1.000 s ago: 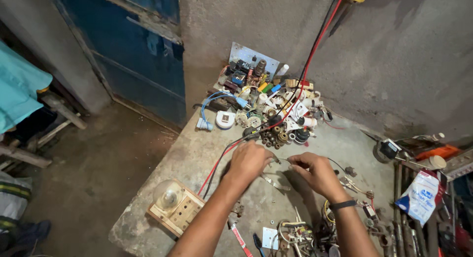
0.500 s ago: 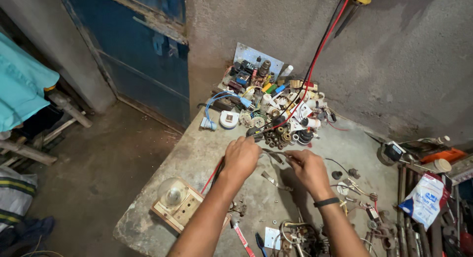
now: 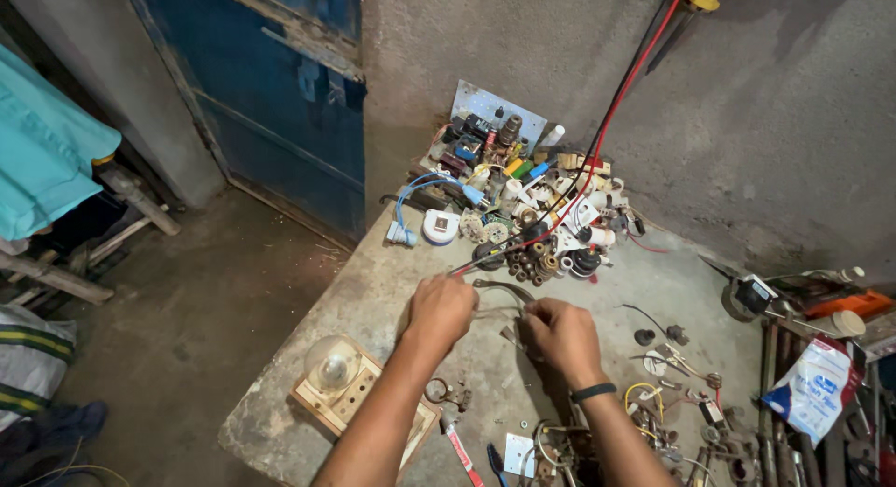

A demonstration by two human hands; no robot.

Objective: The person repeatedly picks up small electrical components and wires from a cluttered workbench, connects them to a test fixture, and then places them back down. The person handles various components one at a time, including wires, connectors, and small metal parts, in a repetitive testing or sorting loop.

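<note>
Between the two hands, over the middle of the grey table [image 3: 373, 291], a thin bent wire or metal strip [image 3: 499, 286] runs from one fist to the other, and most of it is covered by fingers, so its full shape cannot be made out. The left hand [image 3: 439, 310] is closed round one end of it; the right hand [image 3: 560, 336], with a dark band at the wrist, is curled round the other end, though whether its grip pinches the strip or a small part under it cannot be told. Both forearms are cut off by the lower edge of the view. Beyond the hands lies a heap of small parts [image 3: 523, 216], coils, caps and plugs, too small to tell one from another, with a red cable [image 3: 616, 104] climbing the rough grey wall [image 3: 765, 123]. A wooden board with a glass bulb [image 3: 336, 380] sits near the table's left corner. More tools crowd the right edge, half out of view. To the left, a blue door [image 3: 280, 95] stands above a bare dirt floor [image 3: 187, 319].
</note>
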